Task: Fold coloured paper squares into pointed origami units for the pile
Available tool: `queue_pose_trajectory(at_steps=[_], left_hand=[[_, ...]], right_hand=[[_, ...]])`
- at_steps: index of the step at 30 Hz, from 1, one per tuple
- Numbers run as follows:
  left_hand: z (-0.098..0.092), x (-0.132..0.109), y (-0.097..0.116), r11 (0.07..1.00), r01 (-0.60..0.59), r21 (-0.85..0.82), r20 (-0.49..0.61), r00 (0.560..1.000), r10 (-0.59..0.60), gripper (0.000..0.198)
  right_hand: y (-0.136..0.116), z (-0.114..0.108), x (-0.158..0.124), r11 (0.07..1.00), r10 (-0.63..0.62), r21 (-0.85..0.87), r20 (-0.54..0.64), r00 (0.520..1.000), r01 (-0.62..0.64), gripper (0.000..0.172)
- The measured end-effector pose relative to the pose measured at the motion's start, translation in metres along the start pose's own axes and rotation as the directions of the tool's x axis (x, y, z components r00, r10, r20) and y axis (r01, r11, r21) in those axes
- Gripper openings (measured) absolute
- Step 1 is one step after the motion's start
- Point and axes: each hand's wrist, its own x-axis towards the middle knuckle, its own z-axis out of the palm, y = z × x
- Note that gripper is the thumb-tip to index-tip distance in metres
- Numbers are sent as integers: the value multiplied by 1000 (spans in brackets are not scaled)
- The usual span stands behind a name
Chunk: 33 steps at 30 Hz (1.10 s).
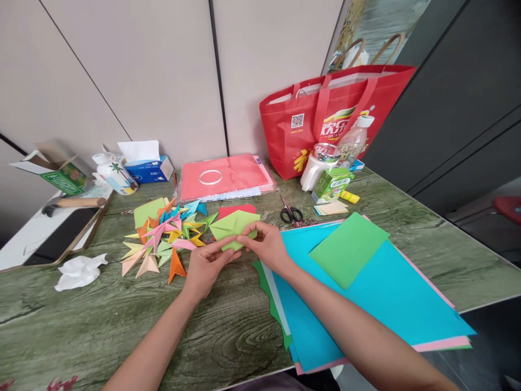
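Note:
Between my two hands is a light green sheet of paper (pixel 234 224), creased and partly folded, held up above the table. My left hand (pixel 209 266) pinches its lower left edge. Thumb and fingers of my right hand (pixel 266 247) close on its lower right part, the fingertips of both hands nearly meeting. A red piece of paper (pixel 240 210) shows just behind it. To the left lies a heap of folded paper pieces (pixel 163 233) in orange, pink, yellow, blue and green. Under my right forearm is a stack of large blue sheets (pixel 366 304) with a green square of paper (pixel 350 250) on top.
Black-handled scissors (pixel 291 214), a yellow glue stick (pixel 350 196) and a green box (pixel 332 184) lie beyond my right hand. A red bag (pixel 301 130) stands behind. A packet of pink paper (pixel 223 176) rests by the wall. Crumpled tissue (pixel 81 271) and a hammer (pixel 77 202) are left.

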Motion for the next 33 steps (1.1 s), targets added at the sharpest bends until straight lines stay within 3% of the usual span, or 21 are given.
queue_pose_trajectory(at_steps=[7,12,20,33], left_hand=[[-4,2,-4,999,-15,35,-68,998,17,40],[-3,3,-6,999,-38,11,-61,997,38,34],[-2,2,-3,998,-49,-38,-21,999,48,26],[-4,4,-1,996,-46,-74,-48,998,42,25]], right_hand=[[0,3,-4,993,-80,-86,59,995,85,34],[5,6,-5,997,-58,-57,20,998,59,47],[2,-2,1,995,4,100,71,997,-11,48],[4,-5,5,983,33,178,103,994,-51,50]])
